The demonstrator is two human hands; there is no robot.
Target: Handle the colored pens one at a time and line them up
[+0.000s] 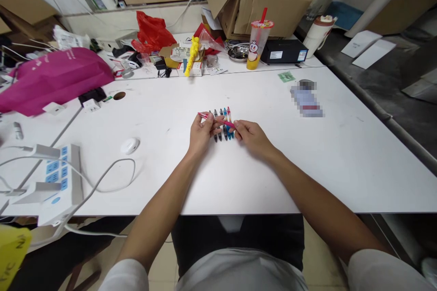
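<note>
head view: fingers (241,126) pinch a slim pink pen (228,123).

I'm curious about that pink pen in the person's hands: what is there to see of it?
The pink pen is slim and straight, apparently plastic, solid pink toward the right and paler, seemingly see-through, toward the left. It runs crosswise in the view, its right end slightly lower. The left hand and right hand hold it, over the row of pens on the white table. Finer details are too small to make out.
</note>
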